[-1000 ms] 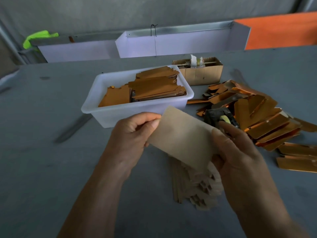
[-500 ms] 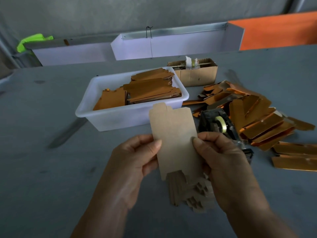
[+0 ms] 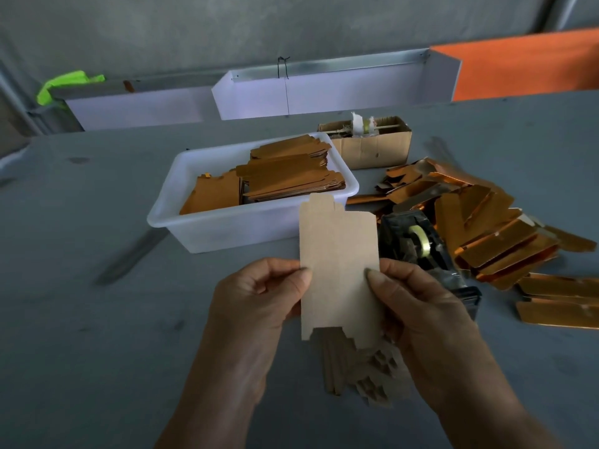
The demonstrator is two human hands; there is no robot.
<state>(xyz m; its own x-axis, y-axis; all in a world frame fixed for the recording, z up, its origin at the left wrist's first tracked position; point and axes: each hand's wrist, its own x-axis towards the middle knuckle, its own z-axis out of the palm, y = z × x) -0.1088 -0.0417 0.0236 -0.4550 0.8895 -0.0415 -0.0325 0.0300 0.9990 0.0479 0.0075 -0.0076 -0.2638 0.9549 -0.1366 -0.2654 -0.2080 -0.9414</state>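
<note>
While the left hand and right hand pinch its side edges, the flat tan die-cut cardboard blank stands upright (tab uppermost) above the stack of matching blanks, before the white plastic tub.

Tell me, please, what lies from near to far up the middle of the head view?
Stack of brown blanks → held cardboard blank → white tub of gold-brown pieces → small cardboard box → long white tray at the table's far edge.
</note>
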